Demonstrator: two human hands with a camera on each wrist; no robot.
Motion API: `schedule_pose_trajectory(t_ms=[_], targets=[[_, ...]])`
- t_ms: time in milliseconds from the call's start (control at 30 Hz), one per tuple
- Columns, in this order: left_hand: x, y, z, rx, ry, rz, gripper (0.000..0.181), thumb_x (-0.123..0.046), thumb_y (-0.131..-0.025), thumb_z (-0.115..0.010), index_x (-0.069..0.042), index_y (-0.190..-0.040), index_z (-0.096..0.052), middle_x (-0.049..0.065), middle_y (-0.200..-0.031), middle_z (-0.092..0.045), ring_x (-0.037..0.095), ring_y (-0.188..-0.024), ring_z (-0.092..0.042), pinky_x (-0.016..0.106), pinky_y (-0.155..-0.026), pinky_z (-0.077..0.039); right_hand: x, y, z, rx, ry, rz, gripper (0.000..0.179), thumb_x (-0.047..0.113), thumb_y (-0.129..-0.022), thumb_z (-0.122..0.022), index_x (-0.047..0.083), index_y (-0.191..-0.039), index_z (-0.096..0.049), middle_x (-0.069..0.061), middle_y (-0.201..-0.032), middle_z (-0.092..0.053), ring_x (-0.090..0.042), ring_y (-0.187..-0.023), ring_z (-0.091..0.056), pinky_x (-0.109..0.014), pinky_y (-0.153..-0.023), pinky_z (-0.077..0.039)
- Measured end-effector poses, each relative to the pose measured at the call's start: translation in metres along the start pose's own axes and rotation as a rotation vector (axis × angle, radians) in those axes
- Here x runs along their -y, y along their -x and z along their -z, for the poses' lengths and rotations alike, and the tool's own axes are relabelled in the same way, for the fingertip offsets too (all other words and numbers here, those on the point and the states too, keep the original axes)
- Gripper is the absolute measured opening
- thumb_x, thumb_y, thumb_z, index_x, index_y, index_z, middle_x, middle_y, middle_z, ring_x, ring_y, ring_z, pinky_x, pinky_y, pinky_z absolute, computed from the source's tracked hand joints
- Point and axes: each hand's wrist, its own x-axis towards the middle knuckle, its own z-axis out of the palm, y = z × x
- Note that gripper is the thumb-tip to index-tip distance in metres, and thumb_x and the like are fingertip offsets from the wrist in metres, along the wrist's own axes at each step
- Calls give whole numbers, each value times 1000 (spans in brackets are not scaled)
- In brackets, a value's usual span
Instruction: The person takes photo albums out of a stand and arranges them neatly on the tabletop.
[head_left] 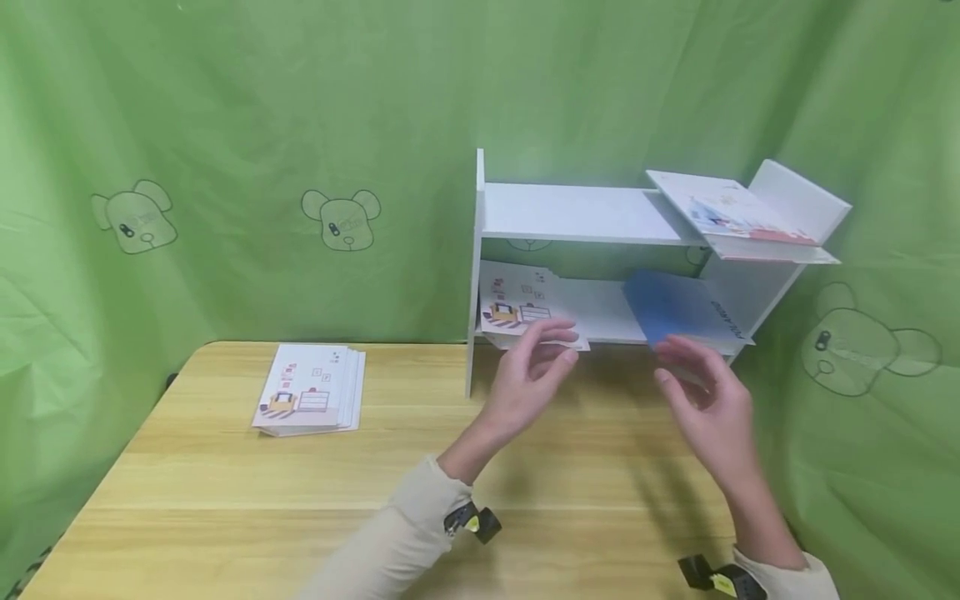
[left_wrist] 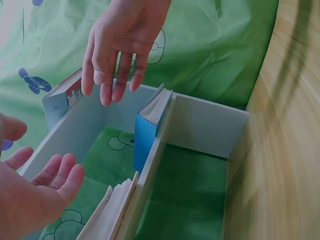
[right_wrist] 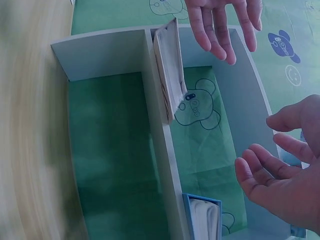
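Observation:
A white two-tier shelf (head_left: 592, 239) stands on the table. In front of its lower tier my left hand (head_left: 528, 371) holds nothing, its fingers relaxed and apart; it is nearest to a white book (head_left: 517, 292) with a yellow vehicle printed on it, at the tier's left end. My right hand (head_left: 708, 400), also holding nothing, has its fingers bent loosely before a blue book (head_left: 663, 304) at the right of the same tier. In the left wrist view the blue book (left_wrist: 145, 140) stands out past the shelf board. On the top tier, a white book (head_left: 738, 212) with a colourful cover lies at the right.
On the wooden table (head_left: 225, 533), to the left of the shelf, lies another white book (head_left: 307, 387) with the same vehicle print. A green curtain (head_left: 247, 125) with bear-head drawings hangs behind. The shelf's right side panel (head_left: 795, 196) is close to the curtain.

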Motion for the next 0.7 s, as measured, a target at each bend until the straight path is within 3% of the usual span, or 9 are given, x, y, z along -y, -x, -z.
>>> schedule_pose_trajectory(t_ms=[167, 300, 700], targets=[[-3, -6, -8, 10, 4, -2, 36, -12, -101, -63, -12, -137, -57, 13, -130, -63, 25, -117, -65, 30, -102, -55, -3, -5, 10, -24, -7, 14, 51, -21, -87, -66, -6, -135, -59, -19, -127, -67, -17, -114, -66, -19, -93, -56], [-5, -10, -12, 10, 5, -27, 38, -12, -101, -62, -11, -139, -56, 12, -129, -64, 27, -117, -65, 30, -101, -55, -6, -9, 19, -43, -58, 8, 50, -23, -86, -64, -10, -134, -58, -17, -125, -68, -19, -114, -66, -19, -94, -56], [-9, -23, -25, 35, -63, -24, 40, -18, -103, -61, -18, -142, -53, 5, -127, -64, 10, -116, -63, 22, -99, -53, 3, -16, 35, -74, -2, -123, 49, -13, -91, -67, -2, -138, -59, -14, -128, -68, -17, -116, -65, -16, -99, -51]])
